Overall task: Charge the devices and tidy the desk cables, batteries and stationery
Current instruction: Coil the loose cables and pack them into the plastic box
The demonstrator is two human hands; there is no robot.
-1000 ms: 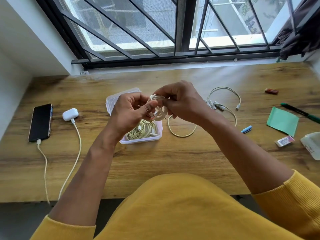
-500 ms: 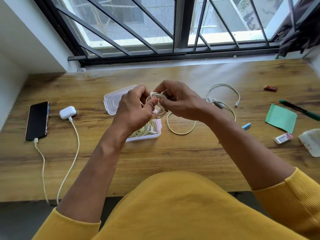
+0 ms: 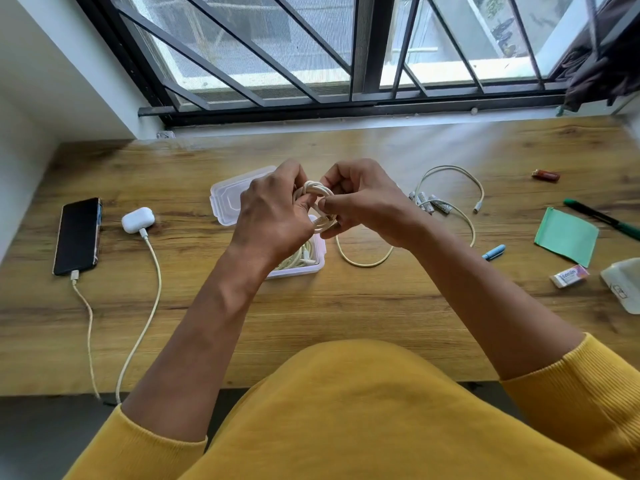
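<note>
A small coil of white cable [image 3: 318,195] is held above the desk between both hands. My left hand [image 3: 273,216] grips its left side and my right hand [image 3: 363,202] pinches its right side. Below them a clear plastic box [image 3: 320,261] holds more coiled cream cable, and its lid [image 3: 228,199] lies behind it. A loose cream cable [image 3: 446,202] loops on the wooden desk [image 3: 346,306] to the right, beside several batteries [image 3: 429,201]. At the left a black phone [image 3: 78,235] and a white earbuds case [image 3: 137,220] each have a cable plugged in.
On the right lie a green paper square [image 3: 566,235], a green pen [image 3: 602,218], a blue cap [image 3: 493,252], an eraser [image 3: 568,276], a red lighter [image 3: 546,175] and a clear packet [image 3: 623,285]. A barred window [image 3: 346,46] runs along the back.
Both hands have kept working the small coil, closing tighter round it; my left fingers now cover more of it. The view has shifted slightly.
</note>
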